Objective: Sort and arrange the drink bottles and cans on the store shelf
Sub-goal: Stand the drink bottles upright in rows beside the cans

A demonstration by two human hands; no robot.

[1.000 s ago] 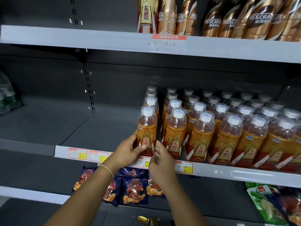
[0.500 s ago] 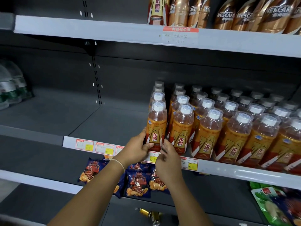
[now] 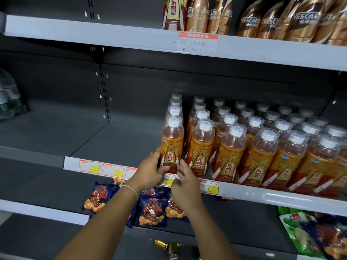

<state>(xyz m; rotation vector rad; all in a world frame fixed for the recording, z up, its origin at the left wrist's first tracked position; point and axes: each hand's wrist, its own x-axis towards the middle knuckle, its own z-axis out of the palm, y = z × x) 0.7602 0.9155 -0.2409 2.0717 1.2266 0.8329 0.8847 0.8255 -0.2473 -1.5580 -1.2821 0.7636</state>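
Observation:
Several rows of orange drink bottles with white caps fill the right part of the middle shelf (image 3: 120,145). The front-left orange bottle (image 3: 171,143) stands upright at the shelf's front edge. My left hand (image 3: 151,170) wraps its lower left side, thumb across the label base. My right hand (image 3: 185,182) touches its lower right side with the fingertips. The neighbouring orange bottle (image 3: 201,147) stands just to the right, apart from my hands.
Brown coffee bottles (image 3: 266,17) and one red-and-gold bottle (image 3: 173,13) stand on the top shelf. Blue snack bags (image 3: 152,211) lie on the shelf below, green bags (image 3: 308,233) at lower right. Clear water bottles (image 3: 8,94) sit at far left. Price tags (image 3: 110,168) line the shelf edge.
Both hands have stayed on the front-left bottle; the right hand's fingers shifted slightly at its base. The view has moved closer and a little left.

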